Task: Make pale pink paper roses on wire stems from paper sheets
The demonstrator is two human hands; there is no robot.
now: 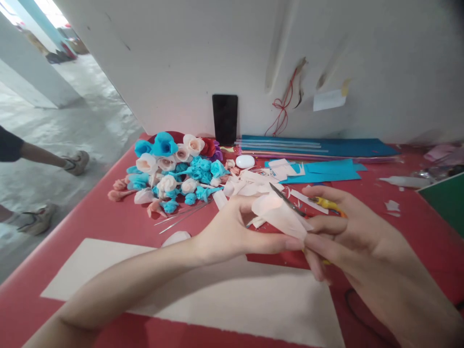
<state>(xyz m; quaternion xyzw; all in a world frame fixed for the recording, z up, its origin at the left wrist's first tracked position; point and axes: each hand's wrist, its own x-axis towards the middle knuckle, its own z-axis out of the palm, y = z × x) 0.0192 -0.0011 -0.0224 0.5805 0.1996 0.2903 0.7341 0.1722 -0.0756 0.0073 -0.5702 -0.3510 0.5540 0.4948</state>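
My left hand [232, 229] is closed round a pale pink paper flower [281, 215], its thumb along the lower side. At the flower's narrow base, the fingertips of my right hand [351, 237] meet the left thumb and touch the paper. Yellow-handled scissors [288, 199] are also in my right hand, the dark blades pointing up and left behind the flower. Below my hands lies a large cream paper sheet [232, 295]. Part of a pale paper piece [176, 238] shows just above my left forearm.
Blue, white and pink paper flowers [165, 166] are heaped at the back left. Pale paper scraps [246, 183], a white oval case [245, 161] and blue paper [326, 171] lie behind my hands. A dark phone [225, 118] leans on the wall. Someone's legs [45, 154] show at left.
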